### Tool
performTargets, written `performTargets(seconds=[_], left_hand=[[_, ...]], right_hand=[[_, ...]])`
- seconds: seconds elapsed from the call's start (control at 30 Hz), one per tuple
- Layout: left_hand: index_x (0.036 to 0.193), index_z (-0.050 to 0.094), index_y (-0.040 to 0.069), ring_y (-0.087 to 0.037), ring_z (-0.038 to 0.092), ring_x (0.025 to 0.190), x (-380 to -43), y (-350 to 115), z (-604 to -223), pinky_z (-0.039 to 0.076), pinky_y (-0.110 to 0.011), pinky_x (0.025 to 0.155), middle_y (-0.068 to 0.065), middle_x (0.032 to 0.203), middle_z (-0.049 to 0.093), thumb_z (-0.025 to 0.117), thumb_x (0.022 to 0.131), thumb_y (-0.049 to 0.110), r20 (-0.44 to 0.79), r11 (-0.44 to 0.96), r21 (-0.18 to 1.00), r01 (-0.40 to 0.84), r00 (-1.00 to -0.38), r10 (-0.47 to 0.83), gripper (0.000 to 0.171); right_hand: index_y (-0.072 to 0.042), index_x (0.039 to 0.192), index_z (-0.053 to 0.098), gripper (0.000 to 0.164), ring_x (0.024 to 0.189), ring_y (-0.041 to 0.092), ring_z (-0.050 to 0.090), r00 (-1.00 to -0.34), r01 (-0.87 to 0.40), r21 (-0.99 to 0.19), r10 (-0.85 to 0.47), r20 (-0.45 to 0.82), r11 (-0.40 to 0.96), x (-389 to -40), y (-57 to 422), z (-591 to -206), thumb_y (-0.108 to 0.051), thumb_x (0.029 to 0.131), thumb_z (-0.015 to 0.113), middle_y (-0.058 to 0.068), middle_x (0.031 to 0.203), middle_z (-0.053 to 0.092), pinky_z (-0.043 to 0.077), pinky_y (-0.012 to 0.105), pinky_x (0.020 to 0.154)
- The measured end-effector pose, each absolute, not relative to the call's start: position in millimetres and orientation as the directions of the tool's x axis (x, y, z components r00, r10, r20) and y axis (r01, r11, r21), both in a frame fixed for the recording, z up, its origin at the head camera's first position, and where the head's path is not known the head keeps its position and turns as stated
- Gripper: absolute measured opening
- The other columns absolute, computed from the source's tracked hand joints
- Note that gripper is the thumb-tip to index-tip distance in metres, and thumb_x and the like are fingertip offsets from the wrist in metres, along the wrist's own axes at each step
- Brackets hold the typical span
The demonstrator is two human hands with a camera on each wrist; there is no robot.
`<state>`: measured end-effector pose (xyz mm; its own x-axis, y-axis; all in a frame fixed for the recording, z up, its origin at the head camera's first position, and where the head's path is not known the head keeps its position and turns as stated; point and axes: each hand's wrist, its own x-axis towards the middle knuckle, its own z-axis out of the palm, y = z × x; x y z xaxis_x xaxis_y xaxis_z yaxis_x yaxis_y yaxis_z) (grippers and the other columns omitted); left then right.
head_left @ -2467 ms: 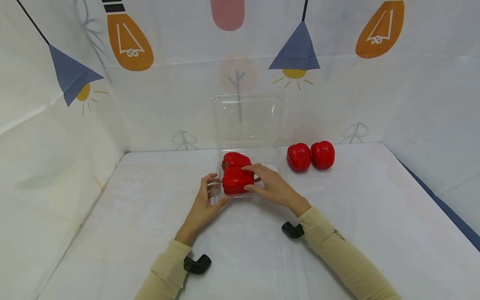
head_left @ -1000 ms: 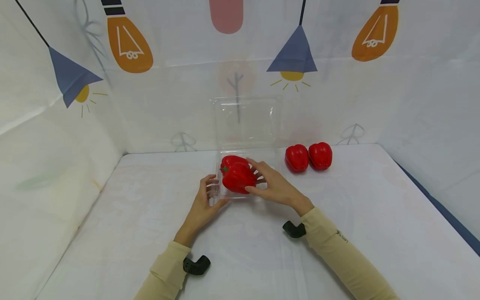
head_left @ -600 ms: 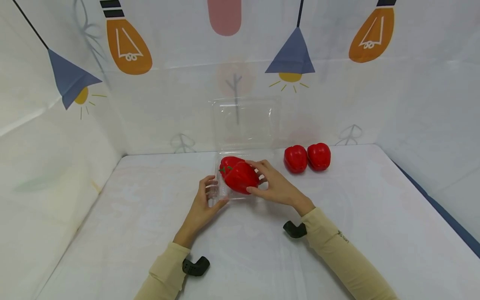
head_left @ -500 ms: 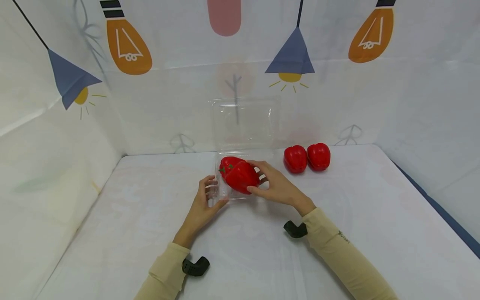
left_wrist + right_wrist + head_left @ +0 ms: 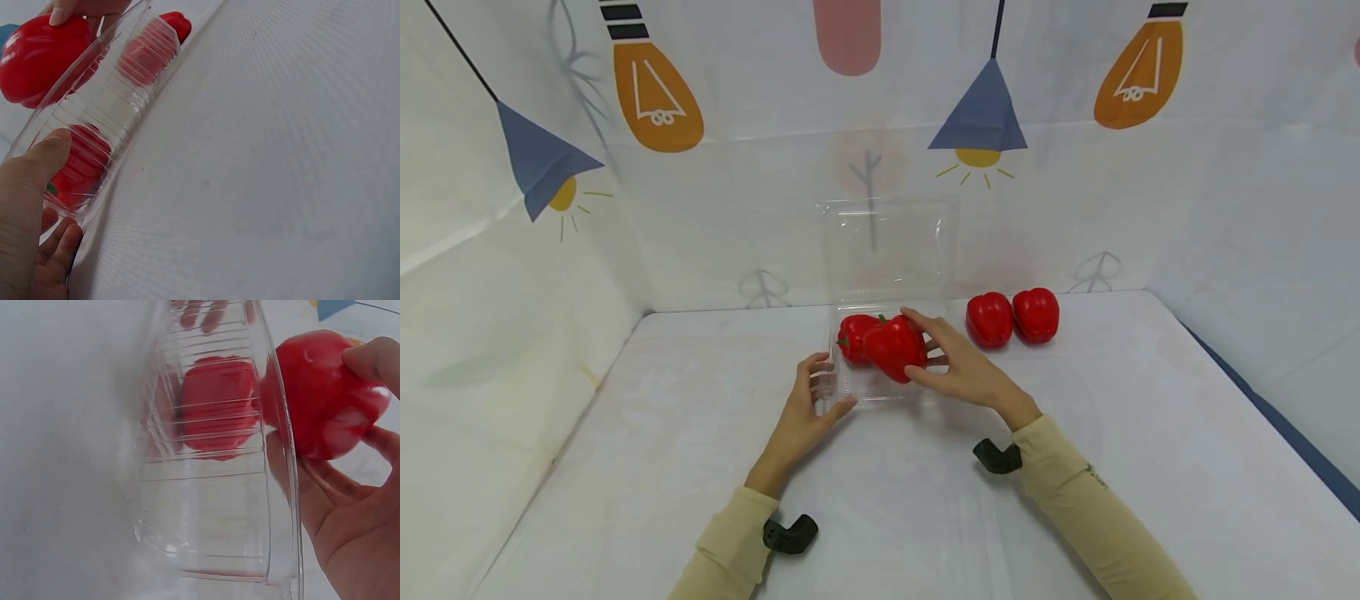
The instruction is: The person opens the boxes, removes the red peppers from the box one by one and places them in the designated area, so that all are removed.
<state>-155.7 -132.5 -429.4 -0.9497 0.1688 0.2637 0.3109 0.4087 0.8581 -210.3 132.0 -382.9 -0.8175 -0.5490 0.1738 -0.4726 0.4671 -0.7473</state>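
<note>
My right hand (image 5: 962, 367) grips a red bell pepper (image 5: 893, 348) with a green stem, thumb in front and fingers behind. In the right wrist view this held pepper (image 5: 322, 394) is above the rim of a clear plastic clamshell box (image 5: 212, 512). A second red bell pepper (image 5: 853, 340) lies in the box's left part, partly covered by the held one in the head view. My left hand (image 5: 808, 408) holds the box's front left corner; in the left wrist view its thumb (image 5: 47, 156) presses the front wall, with other fingers around the side.
The box's transparent lid (image 5: 887, 250) stands raised at the back, near the patterned backdrop. Right of the box, two more red bell peppers (image 5: 988, 320) (image 5: 1036, 315) sit side by side on the white table (image 5: 1075, 433). Black wrist devices (image 5: 792, 534) (image 5: 997, 457) hang at both cuffs.
My right hand has turned the front pepper, stem swinging from left to upward, and lifted it, shifting it right, off the pepper left in the box. The left hand stays at the box corner.
</note>
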Motion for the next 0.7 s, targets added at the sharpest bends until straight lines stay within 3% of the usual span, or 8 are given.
performTargets(seconds=[0.3, 0.7], left_hand=[[0.14, 0.026, 0.019, -0.03, 0.05, 0.122, -173, -138, -462, 0.044, -0.047, 0.103, -0.012, 0.136, 0.044, 0.076, 0.08, 0.029, 0.266, 0.425, 0.853, 0.304, -0.953, 0.147, 0.079], [0.14, 0.026, 0.016, -0.029, 0.05, 0.122, -173, -140, -463, 0.044, -0.047, 0.103, -0.01, 0.135, 0.044, 0.075, 0.08, 0.033, 0.268, 0.434, 0.848, 0.306, -0.952, 0.147, 0.079]], right_hand=[[-0.039, 0.146, 0.023, 0.082, 0.11, 0.019, 0.056, -0.839, -0.459, -0.747, -0.511, 0.187, 0.48, -213, 141, -381, -0.036, 0.08, 0.073, -0.003, 0.142, 0.041, 0.054, 0.044, 0.089], [-0.034, 0.145, 0.027, 0.08, 0.116, 0.023, 0.052, -0.855, -0.418, -0.77, -0.495, 0.154, 0.483, -218, 156, -372, -0.036, 0.08, 0.074, 0.002, 0.131, 0.052, 0.053, 0.046, 0.091]])
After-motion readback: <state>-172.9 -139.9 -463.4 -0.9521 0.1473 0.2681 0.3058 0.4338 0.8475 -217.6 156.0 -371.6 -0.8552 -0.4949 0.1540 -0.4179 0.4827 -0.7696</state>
